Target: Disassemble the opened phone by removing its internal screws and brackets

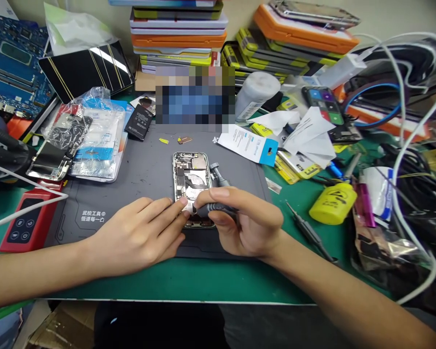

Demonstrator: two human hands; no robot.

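Note:
An opened smartphone (192, 178) lies upright on the grey work mat, its inner boards and metal plates exposed. My left hand (138, 232) reaches in from the left with fingers stretched out, fingertips resting on the phone's lower part. In my right hand (250, 220) is a dark grey, ridged screwdriver (214, 209), gripped between thumb and fingers over the phone's lower right. Its working tip is hidden. Just right of the phone lies another grey tool (220, 175), partly covered by my right hand.
A grey screwdriver (308, 232) and a yellow pot (333, 203) are at right. A black battery (139, 122) lies at the mat's back, near small yellow scraps. At left are a red device (28, 218) and bagged phone parts (63, 140). White cables (403, 160) loop along the right.

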